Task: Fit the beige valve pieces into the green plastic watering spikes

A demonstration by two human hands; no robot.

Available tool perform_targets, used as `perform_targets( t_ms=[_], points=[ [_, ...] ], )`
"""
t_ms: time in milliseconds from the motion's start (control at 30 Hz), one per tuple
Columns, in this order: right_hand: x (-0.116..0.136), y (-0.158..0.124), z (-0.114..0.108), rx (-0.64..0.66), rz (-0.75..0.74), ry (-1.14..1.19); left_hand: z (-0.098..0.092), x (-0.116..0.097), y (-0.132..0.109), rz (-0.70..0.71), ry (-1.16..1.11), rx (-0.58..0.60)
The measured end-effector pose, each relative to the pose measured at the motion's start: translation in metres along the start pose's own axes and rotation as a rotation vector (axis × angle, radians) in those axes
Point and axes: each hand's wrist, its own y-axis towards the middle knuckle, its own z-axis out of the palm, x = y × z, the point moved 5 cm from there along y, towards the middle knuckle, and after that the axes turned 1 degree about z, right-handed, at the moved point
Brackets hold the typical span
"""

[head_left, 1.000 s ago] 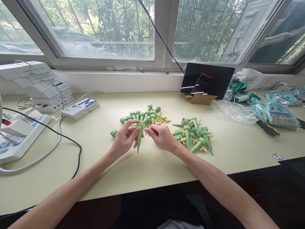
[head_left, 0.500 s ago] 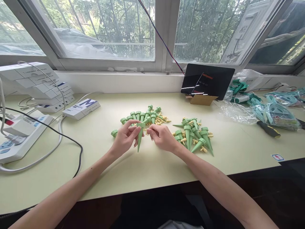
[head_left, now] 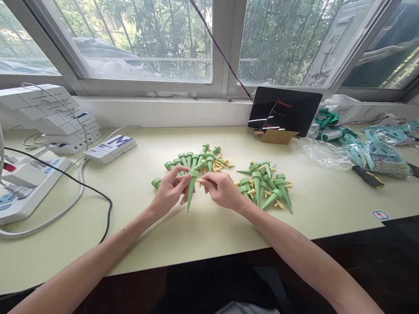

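Observation:
My left hand (head_left: 170,192) is closed round the top of a green plastic cone spike (head_left: 190,192), which points down over the pale table (head_left: 203,226). My right hand (head_left: 222,189) pinches a small yellow peg (head_left: 199,180) whose tip touches the side of the spike's collar. Just behind my hands lies a heap of green spikes mixed with yellow pegs (head_left: 199,160). A second heap of spikes with pegs (head_left: 265,185) lies to the right of my right hand.
A dark tablet (head_left: 284,111) leans on a cardboard block at the back. White boxes (head_left: 49,113), a power strip (head_left: 22,187) and cables (head_left: 94,192) fill the left. Plastic bags of teal parts (head_left: 376,152) and a black-handled tool (head_left: 368,176) lie at the right.
The yellow peg in my right hand has moved left until it meets the spike's collar. The spike has shifted slightly; both heaps are unchanged.

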Motion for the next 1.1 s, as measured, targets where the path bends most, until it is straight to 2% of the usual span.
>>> perform_targets(
  t_ms=[800, 1100],
  points=[
    [-0.0056, -0.0015, 0.004, -0.005, -0.058, -0.085, 0.0044, 0.0004, -0.0005, 0.025, -0.036, 0.03],
    [-0.0083, -0.0008, 0.0049, 0.026, -0.024, -0.131, 0.0045, -0.0005, -0.0004, 0.047, -0.022, 0.03]
  ],
)
